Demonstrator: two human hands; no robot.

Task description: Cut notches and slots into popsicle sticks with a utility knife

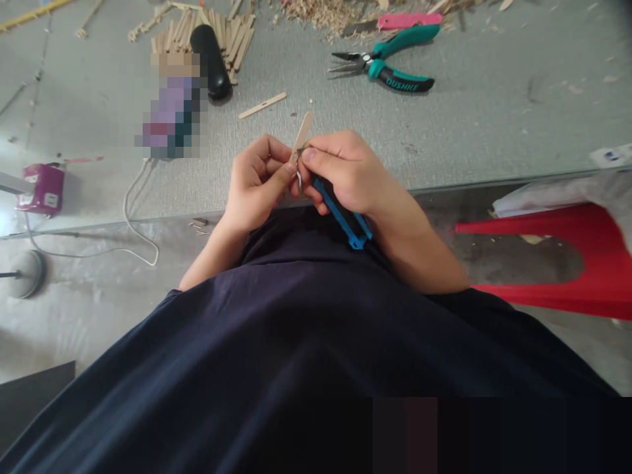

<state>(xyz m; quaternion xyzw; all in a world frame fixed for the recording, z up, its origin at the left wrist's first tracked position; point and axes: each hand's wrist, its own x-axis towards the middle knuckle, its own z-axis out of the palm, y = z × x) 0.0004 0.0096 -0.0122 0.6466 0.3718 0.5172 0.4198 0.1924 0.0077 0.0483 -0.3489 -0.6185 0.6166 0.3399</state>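
Just in front of the table edge, my left hand [261, 178] pinches a wooden craft stick [303, 128] between thumb and fingers, its rounded end pointing up and away. Close against it, my right hand [345, 161] is wrapped around what looks like a blue-and-black utility knife [340, 214]. The handle slants back below the palm toward my dark shirt. Near the stick's lower part, the right thumb and forefinger press on a small dark metal tip, probably the blade; most of it is hidden. On the table beyond lies another craft stick [263, 105] with a small slot near its middle.
Green-handled needle-nose pliers [382, 62] and a pink-handled cutter [409, 22] lie behind. Wood shavings [320, 13] and a pile of sticks [239, 39] spread at the back, beside a black case [210, 62]. A white cable [131, 191] hangs left; a red stool [602, 263] stands right.
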